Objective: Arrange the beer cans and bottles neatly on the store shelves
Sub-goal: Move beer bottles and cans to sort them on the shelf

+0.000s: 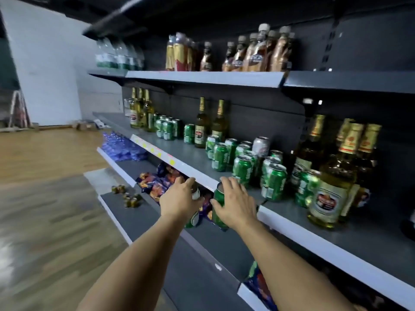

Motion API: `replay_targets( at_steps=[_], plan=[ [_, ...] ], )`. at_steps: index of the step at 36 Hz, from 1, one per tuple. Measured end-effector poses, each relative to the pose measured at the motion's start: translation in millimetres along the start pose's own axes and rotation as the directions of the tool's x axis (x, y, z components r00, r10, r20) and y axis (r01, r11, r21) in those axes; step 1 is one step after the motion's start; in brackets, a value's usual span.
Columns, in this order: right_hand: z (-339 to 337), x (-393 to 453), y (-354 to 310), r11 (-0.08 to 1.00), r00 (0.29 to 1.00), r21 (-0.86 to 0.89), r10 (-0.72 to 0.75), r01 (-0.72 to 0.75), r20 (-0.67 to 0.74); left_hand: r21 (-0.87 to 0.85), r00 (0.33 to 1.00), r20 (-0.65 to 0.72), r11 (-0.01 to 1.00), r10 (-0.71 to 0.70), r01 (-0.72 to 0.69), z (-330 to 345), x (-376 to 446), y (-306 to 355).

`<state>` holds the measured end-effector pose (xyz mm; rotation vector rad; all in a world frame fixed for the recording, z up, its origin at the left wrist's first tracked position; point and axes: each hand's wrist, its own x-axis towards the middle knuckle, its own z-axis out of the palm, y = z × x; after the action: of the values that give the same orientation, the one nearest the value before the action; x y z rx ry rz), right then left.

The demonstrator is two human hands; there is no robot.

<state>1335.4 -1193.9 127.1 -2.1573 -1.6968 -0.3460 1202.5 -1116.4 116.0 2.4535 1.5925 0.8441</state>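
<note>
My left hand (179, 197) grips a green beer can (195, 217) in front of the middle shelf's white edge (314, 239). My right hand (235, 202) grips a second green can (219, 206) beside it, just below that edge. On the middle shelf stand several loose green cans (243, 169) and one silver can (261, 145). Brown beer bottles (327, 194) with gold foil necks crowd the right end. Two more bottles (201, 126) stand farther left, next to a tidy block of green cans (167, 129) and three bottles (140, 111).
The top shelf (202, 77) carries amber bottles and clear water bottles. Snack packets (157, 182) lie on the shelf below, blue bottle packs (121, 145) farther left. Small items (129, 198) sit on the lowest shelf. Wood floor (45, 198) spreads to the left.
</note>
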Motion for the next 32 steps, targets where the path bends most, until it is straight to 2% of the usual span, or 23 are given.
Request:
replay_targets(
  at_steps=[8, 15, 22, 32],
  plan=[
    [52.0, 76.8, -83.3, 0.995, 0.995, 0.021, -0.097, 0.097, 0.000, -0.025, 0.999, -0.021, 0.999, -0.048, 0.047, -7.4, 58.2, -95.1],
    [85.1, 141.1, -123.8, 0.994, 0.994, 0.020, -0.106, 0.106, 0.001, -0.079, 0.994, -0.041, 0.992, -0.102, 0.098, -5.0, 109.2, -160.5],
    [115.1, 213.6, -142.1, 0.994, 0.995, 0.049, -0.095, 0.096, -0.018, -0.056, 0.991, -0.049, 0.991, -0.128, 0.126, 4.9, 171.6, -202.6],
    [150.5, 337.8, -134.1, 0.994, 0.993, 0.096, -0.046, 0.057, -0.106, -0.084, 0.988, -0.119, 0.993, -0.097, 0.087, 24.8, 293.9, -229.4]
  ],
)
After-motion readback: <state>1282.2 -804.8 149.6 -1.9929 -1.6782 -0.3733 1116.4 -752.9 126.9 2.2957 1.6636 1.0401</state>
